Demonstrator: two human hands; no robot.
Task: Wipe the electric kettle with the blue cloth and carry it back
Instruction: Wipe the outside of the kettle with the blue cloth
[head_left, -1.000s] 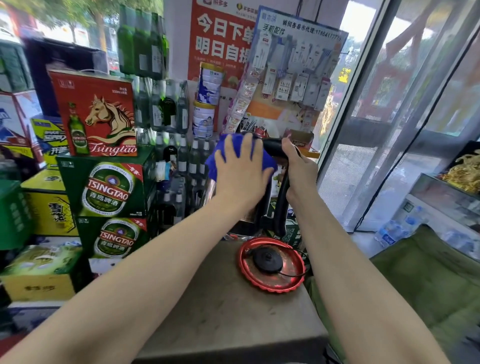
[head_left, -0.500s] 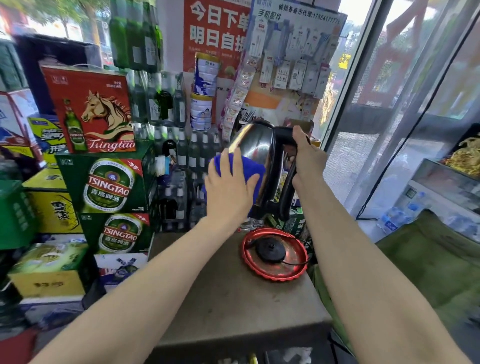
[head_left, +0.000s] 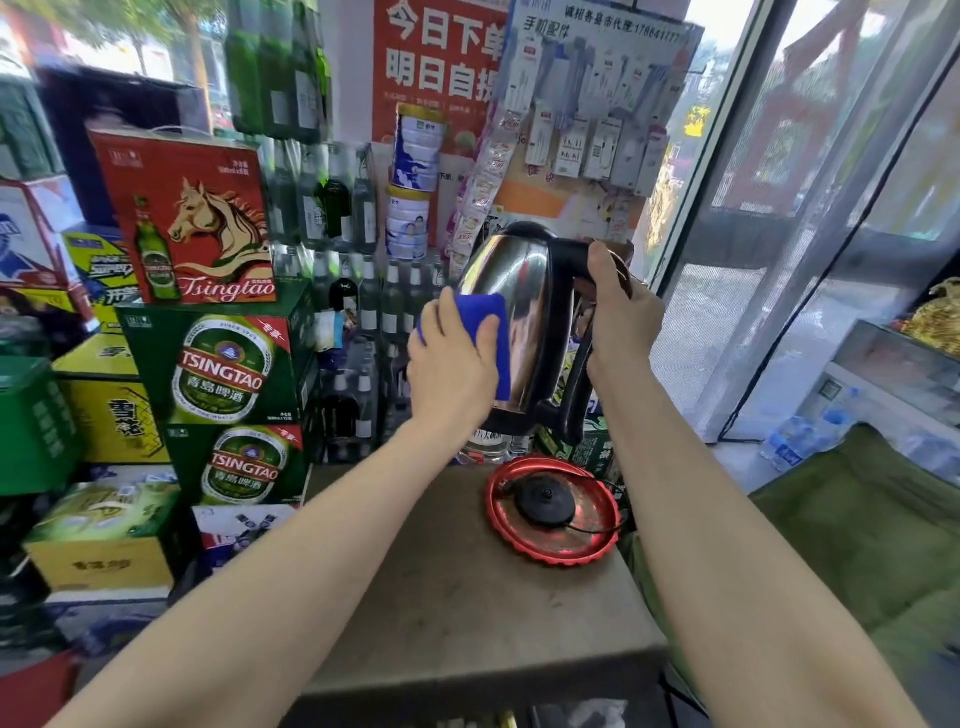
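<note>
Shop clutter behind shiny steel kettle (head_left: 511, 312), soft blue cloth (head_left: 491, 338).

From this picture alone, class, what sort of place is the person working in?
Most likely a small shop. Stacked Tsingtao beer cartons, shelves of bottles and a hanging rack of packaged phone accessories surround the table.
</note>
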